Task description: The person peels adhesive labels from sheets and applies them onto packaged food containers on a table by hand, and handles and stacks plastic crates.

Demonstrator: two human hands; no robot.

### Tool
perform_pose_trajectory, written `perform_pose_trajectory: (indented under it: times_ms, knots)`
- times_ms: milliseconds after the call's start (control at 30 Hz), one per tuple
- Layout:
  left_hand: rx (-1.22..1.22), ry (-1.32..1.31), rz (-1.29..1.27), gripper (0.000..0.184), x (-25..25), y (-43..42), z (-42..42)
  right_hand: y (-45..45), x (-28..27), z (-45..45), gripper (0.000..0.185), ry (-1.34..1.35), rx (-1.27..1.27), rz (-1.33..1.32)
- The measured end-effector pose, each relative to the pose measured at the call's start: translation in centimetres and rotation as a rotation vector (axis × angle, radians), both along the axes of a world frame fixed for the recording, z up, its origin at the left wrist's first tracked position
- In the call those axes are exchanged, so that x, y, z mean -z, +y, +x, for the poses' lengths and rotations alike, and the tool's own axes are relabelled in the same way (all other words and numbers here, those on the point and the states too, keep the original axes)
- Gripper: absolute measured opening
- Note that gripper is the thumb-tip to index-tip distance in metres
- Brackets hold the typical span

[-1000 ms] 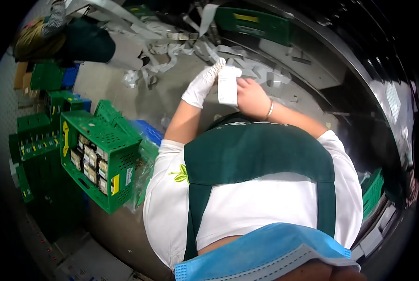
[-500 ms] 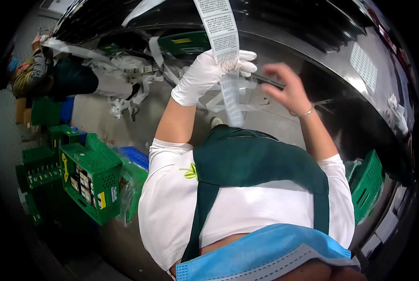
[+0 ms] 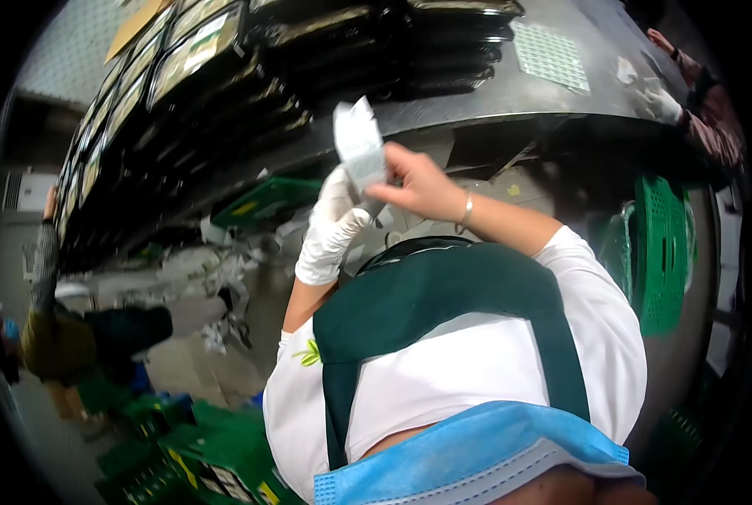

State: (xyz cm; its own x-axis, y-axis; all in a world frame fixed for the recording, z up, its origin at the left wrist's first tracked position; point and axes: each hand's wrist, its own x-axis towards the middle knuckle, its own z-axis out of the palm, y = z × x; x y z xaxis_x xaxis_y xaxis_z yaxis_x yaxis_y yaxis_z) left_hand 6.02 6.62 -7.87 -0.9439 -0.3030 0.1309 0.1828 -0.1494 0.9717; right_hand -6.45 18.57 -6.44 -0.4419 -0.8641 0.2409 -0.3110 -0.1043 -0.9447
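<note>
My left hand [image 3: 330, 231], in a white glove, is closed around the lower part of a white printed label strip [image 3: 359, 145]. My bare right hand [image 3: 422, 185] pinches the strip's right edge with thumb and fingers. The strip stands up from my hands, its top end near the edge of a metal table [image 3: 443, 109]. The print on it is blurred. My hands are close together in front of the dark green apron.
Stacked black trays [image 3: 199, 55] fill the table's left part. A sheet of round labels [image 3: 551, 57] lies on it. A co-worker [image 3: 60, 337] stands at left, another person's gloved hand [image 3: 662, 105] at right. Green crates [image 3: 664, 252] stand at right and lower left.
The view has turned towards the table with the trays. My right hand, apart from the strip half a second ago, has closed on it. The long strip over my left hand now looks much shorter.
</note>
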Motion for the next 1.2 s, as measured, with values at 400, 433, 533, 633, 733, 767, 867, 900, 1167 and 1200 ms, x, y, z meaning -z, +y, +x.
perform_pose_trajectory:
  times_ms: [400, 433, 533, 633, 733, 767, 867, 900, 1167, 1200]
  knots:
    - [0.091, 0.091, -0.526, 0.018, -3.2, -6.5, -8.1, -3.7, -4.7, -9.1, 0.044, 0.252, 0.076, -0.077]
    - [0.032, 0.065, -0.572, 0.017, -2.8, -6.6, -8.4, -3.7, -4.6, -9.5, 0.045, 0.156, 0.026, -0.035]
    - [0.002, 0.078, -0.67, 0.016, -2.5, -7.1, -9.6, -4.0, -4.0, -10.8, 0.049, 0.137, 0.024, -0.109]
    - [-0.146, 0.09, -0.759, 0.014, -2.0, -6.4, -10.6, -3.8, -5.0, -11.6, 0.053, 0.117, 0.001, -0.175]
    - [-0.19, 0.117, -0.779, 0.013, -3.2, -5.5, -11.3, -3.5, -5.7, -13.2, 0.046, 0.007, -0.11, -0.126]
    - [-0.197, 0.12, -0.782, 0.013, -4.1, -5.1, -11.4, -3.6, -5.3, -13.9, 0.035, 0.043, -0.102, -0.159]
    - [-0.404, 0.099, -1.032, 0.004, -6.6, -3.7, -11.5, -3.1, -5.0, -15.2, 0.02, 0.092, 0.015, -0.11]
    - [-0.471, 0.136, -0.991, 0.019, -6.7, -3.7, -10.7, -2.9, -5.1, -15.7, 0.017, 0.144, 0.065, -0.092]
    - [-0.199, 0.01, -0.698, 0.079, -7.2, -1.7, -16.8, -0.7, -6.6, -17.4, 0.019, -0.01, -0.082, 0.093]
    - [-0.13, 0.011, -0.558, 0.068, -6.6, -1.5, -16.8, -0.4, -6.3, -17.8, 0.018, -0.043, -0.096, 0.043]
